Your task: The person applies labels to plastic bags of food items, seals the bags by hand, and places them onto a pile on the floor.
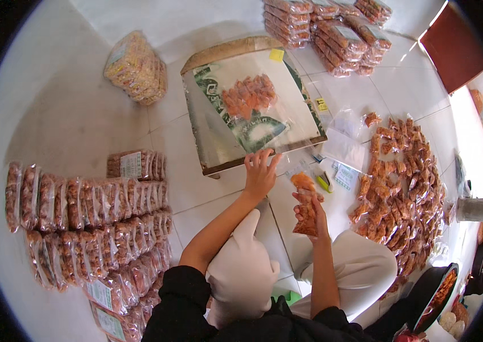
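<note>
My left hand point(260, 172) is at the near edge of a low table point(202, 137), its curled fingers on the mouth of a large clear plastic bag point(301, 145). Inside that bag, on the tabletop, lies a cluster of small orange snack packets point(249, 96). Closed around a few similar snack packets point(305, 219), my right hand point(319, 216) hovers over the floor to the right of the table. Below the table's right corner are a yellow-green stapler point(325, 182), a printed label sheet point(344, 176) and flat empty plastic bags point(344, 145).
Loose snack packets point(404, 194) spread over the floor at right. Rows of filled bags point(99, 202) stand at left, with a stack of yellowish packs point(136, 68) beyond them. More bags point(338, 40) are piled at the back. A black pan point(432, 302) sits lower right.
</note>
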Tool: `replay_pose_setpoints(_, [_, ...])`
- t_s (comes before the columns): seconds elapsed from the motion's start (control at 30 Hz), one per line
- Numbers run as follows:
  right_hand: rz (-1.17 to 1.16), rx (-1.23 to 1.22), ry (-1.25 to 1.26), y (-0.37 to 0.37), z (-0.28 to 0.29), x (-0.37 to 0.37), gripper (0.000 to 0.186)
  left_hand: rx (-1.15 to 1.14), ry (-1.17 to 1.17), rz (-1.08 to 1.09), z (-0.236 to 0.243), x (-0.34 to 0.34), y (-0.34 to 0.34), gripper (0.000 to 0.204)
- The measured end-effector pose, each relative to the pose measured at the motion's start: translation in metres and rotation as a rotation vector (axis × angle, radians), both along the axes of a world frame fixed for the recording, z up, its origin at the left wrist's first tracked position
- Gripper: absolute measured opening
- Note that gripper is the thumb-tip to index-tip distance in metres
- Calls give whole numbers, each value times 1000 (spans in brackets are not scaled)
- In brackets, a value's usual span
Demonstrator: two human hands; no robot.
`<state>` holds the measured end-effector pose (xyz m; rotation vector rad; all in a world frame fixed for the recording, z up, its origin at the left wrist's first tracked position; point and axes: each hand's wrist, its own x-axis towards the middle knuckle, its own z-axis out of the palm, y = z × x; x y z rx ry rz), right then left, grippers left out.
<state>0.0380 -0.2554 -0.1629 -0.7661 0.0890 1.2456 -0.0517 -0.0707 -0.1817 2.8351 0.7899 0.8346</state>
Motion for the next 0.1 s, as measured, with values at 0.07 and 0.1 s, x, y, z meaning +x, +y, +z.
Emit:
replay_pose_setpoints(0.07, [128,25,8,2,-5,1,49,-121,-41,-12,-7,3,2,54])
replay_pose_setpoints(0.1, [191,45,-12,4,-8,2,51,-171,-73,-26,-9,3,6,55])
